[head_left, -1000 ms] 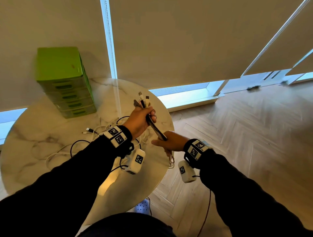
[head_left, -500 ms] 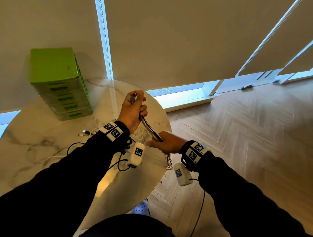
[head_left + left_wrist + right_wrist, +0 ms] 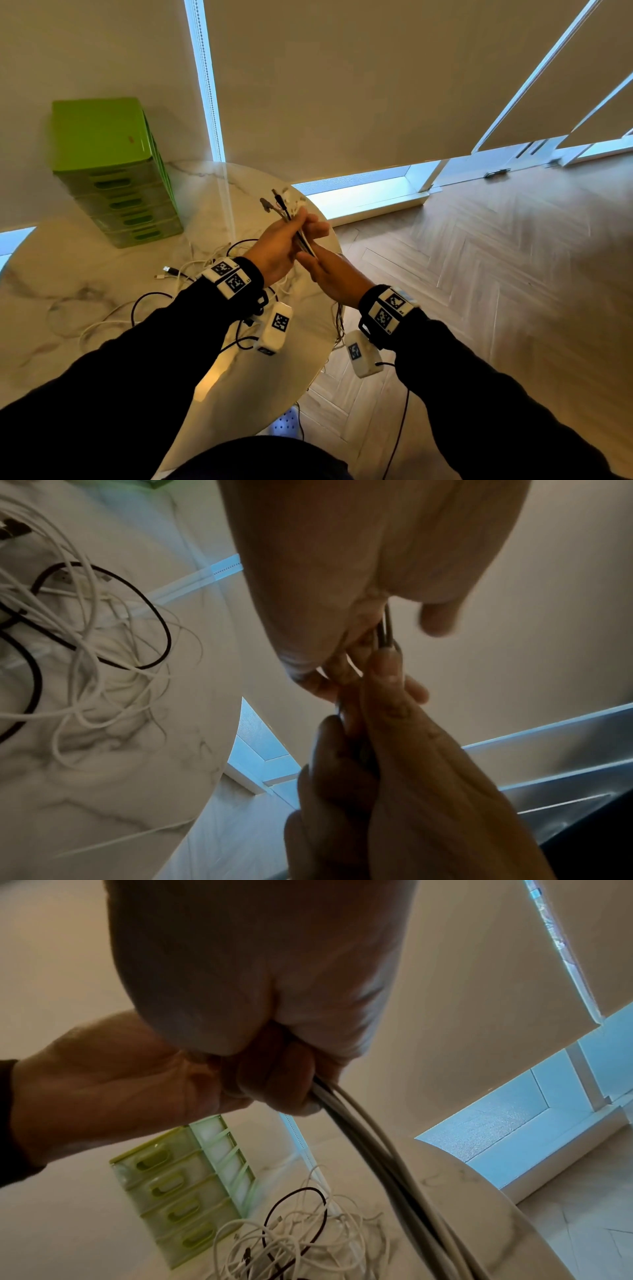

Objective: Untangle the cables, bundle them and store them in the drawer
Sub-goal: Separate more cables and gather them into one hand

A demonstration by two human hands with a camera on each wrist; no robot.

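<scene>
Above the right edge of the round marble table (image 3: pixel 102 342), in the head view, a gathered cable bundle (image 3: pixel 301 236) is held by both hands. The left hand (image 3: pixel 277 250) is curled round the bundle, and the plug ends (image 3: pixel 277 204) are seen fanning out just beyond its fingers. The right hand (image 3: pixel 334 274) is closed on the same bundle directly below the left, the two hands touching. Left of the grip, loose white and black cables (image 3: pixel 191 274) are spread on the tabletop, and farther left, well apart, a green drawer unit (image 3: pixel 116 178) is set against the wall.

In the left wrist view, the left hand (image 3: pixel 342 574) is shown pinching thin dark strands (image 3: pixel 387 626) between thumb and fingers, with the right hand (image 3: pixel 411 777) wrapped round them just below. To the left of the grip, a tangle of white and black cables (image 3: pixel 85 631) is laid on the marble.

In the right wrist view, the right hand (image 3: pixel 267 988) is clenched round the bundle (image 3: pixel 369 1139), whose white and dark strands are led down and to the right from the fist. The left hand (image 3: pixel 113 1074) is pressed against it from the left. Below the grip, the tangle (image 3: pixel 301 1240) is seen on the table beside the drawer unit (image 3: pixel 181 1191), whose drawers are all shut.
</scene>
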